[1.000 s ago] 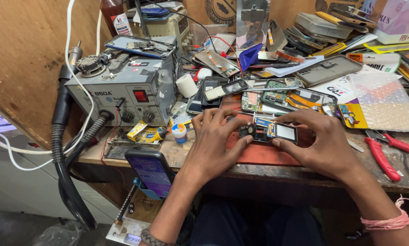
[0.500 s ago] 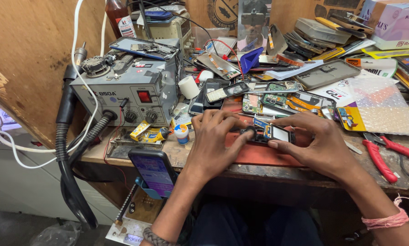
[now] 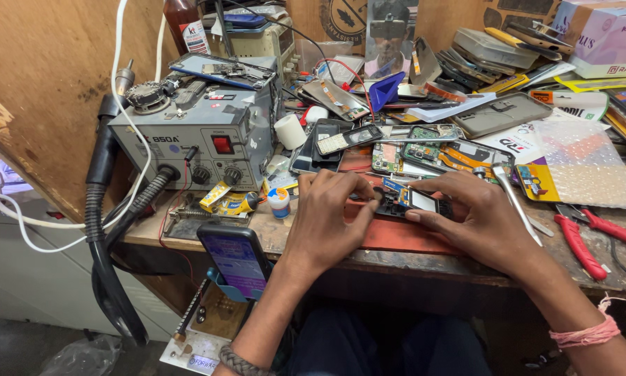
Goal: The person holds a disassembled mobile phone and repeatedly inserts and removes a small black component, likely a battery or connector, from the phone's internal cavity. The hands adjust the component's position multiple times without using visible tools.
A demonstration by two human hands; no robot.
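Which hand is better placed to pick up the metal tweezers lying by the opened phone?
Right hand: it rests beside the tweezers. Left hand is across the opened phone, farther away.

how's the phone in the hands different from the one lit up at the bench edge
The opened phone lies flat on the red mat, gripped by the left hand and right hand; the lit phone sits propped in a blue holder, untouched. The opened phone shows bare circuit parts and a small pale screen; the lit phone is whole, its screen glowing purple. The lit phone looks larger. Both are dark, slim rectangles.
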